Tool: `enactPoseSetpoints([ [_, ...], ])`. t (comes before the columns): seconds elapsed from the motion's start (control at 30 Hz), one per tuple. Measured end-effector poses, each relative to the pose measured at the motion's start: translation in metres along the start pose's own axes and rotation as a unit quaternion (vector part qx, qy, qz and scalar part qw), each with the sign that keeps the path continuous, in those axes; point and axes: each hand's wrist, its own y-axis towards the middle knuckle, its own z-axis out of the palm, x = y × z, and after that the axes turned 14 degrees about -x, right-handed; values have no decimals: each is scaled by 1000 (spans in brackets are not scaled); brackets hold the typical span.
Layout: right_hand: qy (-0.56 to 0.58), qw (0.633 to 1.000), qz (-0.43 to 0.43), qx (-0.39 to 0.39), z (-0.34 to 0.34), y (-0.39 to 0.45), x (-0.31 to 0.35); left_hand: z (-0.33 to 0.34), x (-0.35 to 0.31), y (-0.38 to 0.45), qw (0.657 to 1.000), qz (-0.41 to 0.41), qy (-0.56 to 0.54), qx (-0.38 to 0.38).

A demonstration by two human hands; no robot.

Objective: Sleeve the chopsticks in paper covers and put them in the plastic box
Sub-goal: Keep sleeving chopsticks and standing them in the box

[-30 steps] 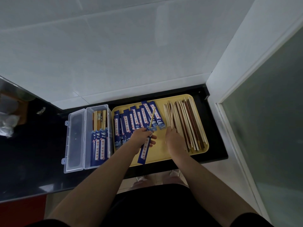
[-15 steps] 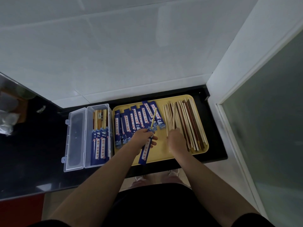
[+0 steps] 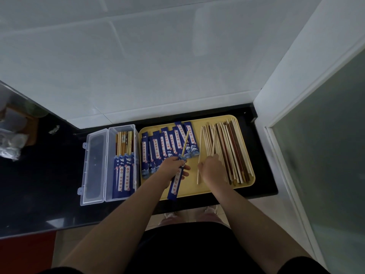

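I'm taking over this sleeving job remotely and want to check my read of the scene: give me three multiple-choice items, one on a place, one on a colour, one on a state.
1. Where do the loose bare chopsticks lie?
A. On the right part of the yellow tray
B. In the plastic box
C. On the black counter beside the tray

2. What colour are the paper covers?
A. Red
B. Dark blue
C. Green

3. What is the left hand doing?
A. Resting flat on the tray
B. Closing the box lid
C. Gripping a paper cover with one chopstick sticking out of it

Answers:
1 A: the bare sticks are spread along the tray's right side, where the right hand reaches among them.
2 B: all covers, on the tray and in the plastic box, are dark blue with pale labels.
3 C: the fingers curl round the cover and a pale stick juts from its far end.
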Motion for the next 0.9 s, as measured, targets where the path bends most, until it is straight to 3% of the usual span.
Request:
enactPoseSetpoints([
  [0.57, -1, 999, 38, 12, -1, 0, 6, -2, 2, 2, 1000, -14, -6, 3],
  [0.7, 125, 990, 67, 17, -11, 0, 5, -2, 2, 2, 1000, -22, -21, 5],
  [0.9, 345, 928, 117, 79, -56, 0, 14, 0, -14, -1, 996, -8, -89, 26],
])
